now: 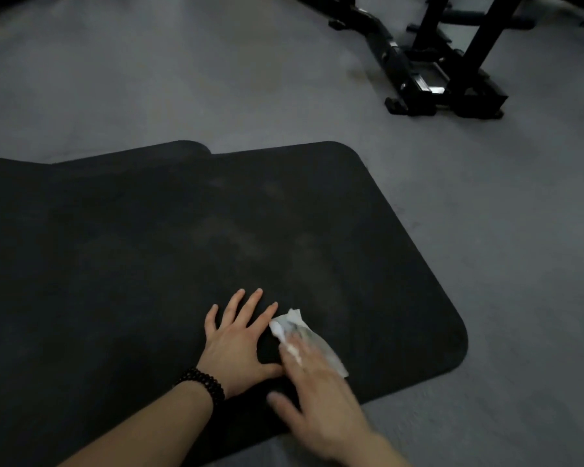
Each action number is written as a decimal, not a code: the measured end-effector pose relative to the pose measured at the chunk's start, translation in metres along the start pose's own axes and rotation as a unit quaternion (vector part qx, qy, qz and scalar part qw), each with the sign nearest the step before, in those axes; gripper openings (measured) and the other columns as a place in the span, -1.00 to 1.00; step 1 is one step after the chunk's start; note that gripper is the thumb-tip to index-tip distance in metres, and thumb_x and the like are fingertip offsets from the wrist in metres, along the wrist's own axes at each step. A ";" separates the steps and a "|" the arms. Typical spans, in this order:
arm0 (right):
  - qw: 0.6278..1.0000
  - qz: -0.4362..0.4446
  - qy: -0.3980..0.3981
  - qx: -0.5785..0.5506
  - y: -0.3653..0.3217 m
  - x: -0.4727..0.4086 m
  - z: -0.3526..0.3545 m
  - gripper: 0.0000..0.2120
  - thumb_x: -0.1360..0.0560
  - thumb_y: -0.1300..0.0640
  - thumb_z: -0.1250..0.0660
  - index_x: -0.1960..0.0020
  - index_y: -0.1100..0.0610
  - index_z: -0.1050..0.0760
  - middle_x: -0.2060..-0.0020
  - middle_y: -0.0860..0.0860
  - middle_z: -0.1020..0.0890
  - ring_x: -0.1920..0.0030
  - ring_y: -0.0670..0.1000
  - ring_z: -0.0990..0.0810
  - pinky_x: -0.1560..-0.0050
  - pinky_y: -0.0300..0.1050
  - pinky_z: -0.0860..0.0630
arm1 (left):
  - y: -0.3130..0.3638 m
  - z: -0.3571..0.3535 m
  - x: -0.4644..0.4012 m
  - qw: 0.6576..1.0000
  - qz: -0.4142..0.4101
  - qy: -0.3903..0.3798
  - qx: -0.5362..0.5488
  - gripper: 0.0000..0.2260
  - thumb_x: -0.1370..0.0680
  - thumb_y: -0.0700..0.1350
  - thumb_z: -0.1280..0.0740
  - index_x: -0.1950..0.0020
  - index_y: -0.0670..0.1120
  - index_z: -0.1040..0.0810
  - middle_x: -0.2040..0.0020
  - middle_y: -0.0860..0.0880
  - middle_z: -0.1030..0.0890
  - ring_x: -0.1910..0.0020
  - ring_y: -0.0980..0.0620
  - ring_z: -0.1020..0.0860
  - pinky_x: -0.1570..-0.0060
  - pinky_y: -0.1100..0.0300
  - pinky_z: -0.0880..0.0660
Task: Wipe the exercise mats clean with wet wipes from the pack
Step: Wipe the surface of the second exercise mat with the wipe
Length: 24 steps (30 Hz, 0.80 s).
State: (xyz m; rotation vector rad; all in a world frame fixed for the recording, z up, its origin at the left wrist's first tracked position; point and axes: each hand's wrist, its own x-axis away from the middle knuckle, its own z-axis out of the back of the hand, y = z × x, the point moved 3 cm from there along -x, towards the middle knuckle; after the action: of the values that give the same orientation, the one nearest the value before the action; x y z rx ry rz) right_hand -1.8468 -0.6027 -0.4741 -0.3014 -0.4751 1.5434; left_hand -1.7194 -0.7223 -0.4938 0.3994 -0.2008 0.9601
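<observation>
A black exercise mat [284, 230] lies flat on the grey floor, with faint dull smears across its middle. A second black mat [81, 203] overlaps it on the left. My left hand [238, 342] rests flat on the mat with fingers spread, a dark bead bracelet on its wrist. Just to its right, my right hand [321, 396] presses a crumpled white wet wipe [294, 323] onto the mat near the right end; the hand is blurred. The wipe sticks out past the fingertips. The pack of wipes is not in view.
Black gym equipment frames [429, 72] stand on the grey floor [182, 79] at the upper right, well beyond the mat. Floor surrounds the mat's rounded right end and near edge.
</observation>
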 end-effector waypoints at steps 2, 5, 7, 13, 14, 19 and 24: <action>0.989 -0.091 0.112 0.032 0.026 -0.005 0.021 -0.28 -0.52 -0.29 -0.06 -0.58 0.03 -0.07 -0.56 -0.02 -0.11 -0.55 -0.05 -0.01 -0.53 -0.13 0.07 | -0.001 0.001 0.000 1.000 -0.001 -0.009 -0.002 0.04 -0.29 0.58 -0.22 -0.64 0.26 0.13 -0.65 0.13 0.28 -0.59 0.02 0.37 -0.51 -0.21 0.34; 0.958 -0.243 0.130 0.076 0.073 -0.004 0.039 -0.21 -0.50 -0.34 0.02 -0.59 0.07 -0.01 -0.56 0.07 -0.11 -0.55 0.03 -0.01 -0.54 -0.04 0.00 | 0.001 0.005 -0.002 1.000 -0.004 -0.005 -0.013 0.10 -0.27 0.60 -0.27 -0.66 0.22 0.12 -0.66 0.10 0.21 -0.60 0.00 0.36 -0.50 -0.21 0.41; 0.974 -0.203 0.070 0.075 0.064 -0.009 0.028 -0.15 -0.45 -0.38 -0.02 -0.59 0.07 -0.01 -0.56 0.07 -0.08 -0.54 0.06 -0.05 -0.53 -0.06 0.01 | 0.002 0.009 -0.005 1.000 -0.011 -0.001 -0.027 0.11 -0.27 0.60 -0.29 -0.66 0.18 0.09 -0.65 0.06 0.15 -0.61 -0.01 0.34 -0.49 -0.23 0.43; 0.999 -0.004 0.033 0.018 0.006 -0.018 0.010 -0.25 -0.51 -0.27 -0.12 -0.58 0.06 -0.06 -0.55 -0.04 0.02 -0.57 -0.03 0.10 -0.54 -0.05 0.03 | -0.001 0.011 -0.014 0.999 -0.011 0.027 0.034 0.00 -0.31 0.54 -0.29 -0.65 0.21 -0.04 -0.66 -0.01 0.14 -0.63 0.00 0.22 -0.57 -0.09 0.30; 0.993 -0.050 0.096 0.037 0.020 -0.021 0.020 -0.26 -0.52 -0.27 -0.08 -0.57 0.08 -0.10 -0.55 -0.02 -0.07 -0.56 -0.01 0.02 -0.54 -0.07 0.02 | -0.002 0.013 -0.015 0.999 -0.005 0.028 0.043 -0.01 -0.31 0.55 -0.30 -0.64 0.22 -0.06 -0.66 0.00 0.17 -0.63 0.00 0.21 -0.57 -0.05 0.30; 0.969 -0.217 0.095 0.075 0.065 -0.022 0.040 -0.21 -0.52 -0.32 -0.08 -0.58 0.13 -0.08 -0.56 0.08 -0.08 -0.55 0.05 0.00 -0.54 -0.04 0.03 | -0.001 0.020 -0.020 0.996 0.017 0.054 0.063 -0.05 -0.44 0.45 -0.33 -0.67 0.13 0.02 -0.67 0.07 0.08 -0.63 0.02 0.11 -0.59 0.02 0.24; 0.999 -0.012 -0.025 0.034 0.009 -0.022 0.006 -0.22 -0.51 -0.30 -0.08 -0.59 0.07 -0.01 -0.52 -0.09 0.17 -0.54 -0.12 0.24 -0.53 -0.12 0.20 | -0.001 0.019 -0.021 0.997 0.027 0.053 0.052 -0.05 -0.45 0.44 -0.33 -0.68 0.06 -0.01 -0.66 0.02 0.20 -0.62 -0.01 0.18 -0.59 0.03 0.24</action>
State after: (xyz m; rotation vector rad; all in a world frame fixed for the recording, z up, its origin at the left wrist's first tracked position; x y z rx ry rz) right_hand -1.8567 -0.6249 -0.4752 -0.2032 -0.4630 1.5431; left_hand -1.7302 -0.7467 -0.4843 0.4394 -0.0666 1.0457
